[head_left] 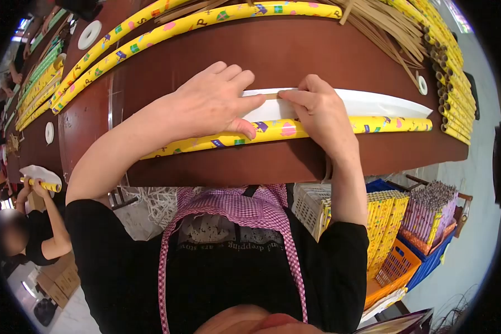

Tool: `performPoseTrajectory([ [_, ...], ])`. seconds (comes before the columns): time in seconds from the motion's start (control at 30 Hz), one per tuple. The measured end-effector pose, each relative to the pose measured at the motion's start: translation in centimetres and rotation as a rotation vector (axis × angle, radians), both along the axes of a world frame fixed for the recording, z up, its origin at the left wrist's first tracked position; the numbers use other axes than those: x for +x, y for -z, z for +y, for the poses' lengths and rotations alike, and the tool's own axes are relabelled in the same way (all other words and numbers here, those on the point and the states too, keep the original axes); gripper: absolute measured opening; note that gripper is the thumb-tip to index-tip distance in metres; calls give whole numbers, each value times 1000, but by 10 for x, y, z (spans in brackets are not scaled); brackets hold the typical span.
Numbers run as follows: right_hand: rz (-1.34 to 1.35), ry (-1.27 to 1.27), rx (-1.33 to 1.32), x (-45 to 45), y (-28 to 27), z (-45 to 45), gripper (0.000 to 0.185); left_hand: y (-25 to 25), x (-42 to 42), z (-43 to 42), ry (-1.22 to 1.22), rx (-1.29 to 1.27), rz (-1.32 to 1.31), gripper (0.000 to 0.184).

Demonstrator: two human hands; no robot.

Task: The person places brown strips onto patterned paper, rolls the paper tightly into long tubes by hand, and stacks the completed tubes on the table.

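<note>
A roll of yellow patterned wrapping paper [392, 124] lies across the table in front of me, its white-backed flap [367, 103] opened out along the far side. A short tan paper strip [271, 96] lies on the flap between my hands. My left hand [220, 100] rests with fingers apart, the index fingertip at the strip's left end and the thumb on the roll. My right hand [320, 108] is closed in a pinch at the strip's right end, its other fingers curled above the roll.
Two long yellow rolls [217, 16] lie across the table's far side. Tan strips [381, 28] are heaped at the back right, beside stacked yellow rolls [448, 72]. White tape rings [89, 35] lie about. Crates, one orange [398, 261], hold rolls at lower right. Another person [39, 222] works at left.
</note>
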State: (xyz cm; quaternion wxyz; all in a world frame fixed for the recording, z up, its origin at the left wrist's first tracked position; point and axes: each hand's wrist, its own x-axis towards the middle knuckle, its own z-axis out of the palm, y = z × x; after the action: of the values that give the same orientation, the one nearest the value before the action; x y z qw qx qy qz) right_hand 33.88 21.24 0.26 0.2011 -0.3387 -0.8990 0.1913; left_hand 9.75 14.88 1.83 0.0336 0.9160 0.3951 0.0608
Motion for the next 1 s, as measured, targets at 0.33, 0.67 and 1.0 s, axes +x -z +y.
performPoseTrajectory([
  [0.33,31,-28,60,4,3,2,20,-2,35,-9,-119,-36,-31,63],
  [0.67,-25,-48,75,6,2,4,21,3,38,-12,-205,34,-7,63],
  [1.0,125,49,-339,19,-19,19,25,8,36,-12,-188,61,-29,63],
])
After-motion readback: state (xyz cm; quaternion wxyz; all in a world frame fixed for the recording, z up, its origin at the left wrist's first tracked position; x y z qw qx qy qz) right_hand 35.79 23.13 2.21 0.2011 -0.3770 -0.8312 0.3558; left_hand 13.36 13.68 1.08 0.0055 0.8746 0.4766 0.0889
